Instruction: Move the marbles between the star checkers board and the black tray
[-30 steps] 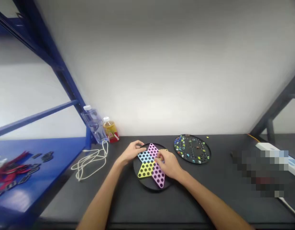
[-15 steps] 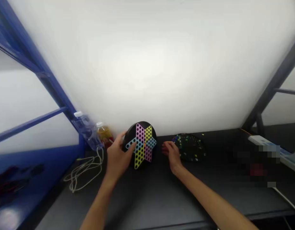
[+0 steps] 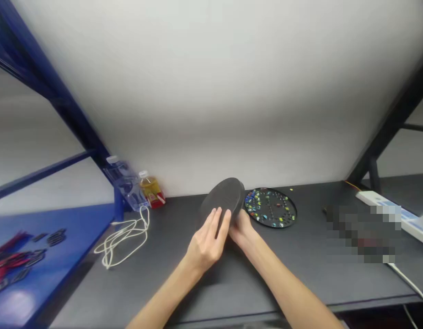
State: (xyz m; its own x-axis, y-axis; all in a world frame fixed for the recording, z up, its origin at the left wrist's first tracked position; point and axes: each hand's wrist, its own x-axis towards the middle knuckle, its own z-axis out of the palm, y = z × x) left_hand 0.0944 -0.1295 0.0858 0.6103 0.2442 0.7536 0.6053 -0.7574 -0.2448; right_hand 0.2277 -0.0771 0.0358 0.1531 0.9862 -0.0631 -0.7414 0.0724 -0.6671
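A round black Chinese checkers board [image 3: 223, 196] is tilted up on its edge above the table, its plain dark underside facing me and its coloured star hidden. My left hand [image 3: 207, 237] presses its fingers, slightly spread, against that underside. At the board's lower right, my right hand [image 3: 243, 227] grips it from the other side, most of its fingers hidden behind it. Just right of my hands lies a round black tray [image 3: 271, 225] with many coloured marbles in it, bunched mainly along its left side.
Coiled white cable [image 3: 127, 235], a clear bottle [image 3: 127, 185] and a bottle of yellow liquid [image 3: 151, 188] are at the left. A white power strip [image 3: 396, 212] lies at the right beside a blurred-out dark object [image 3: 364, 233]. The white wall [image 3: 211, 114] rises behind the black table [image 3: 293, 278].
The board has been turned over, from its star side to its plain underside, and moved right. My right hand has come from beside the tray onto the board; my left hand shifted right.
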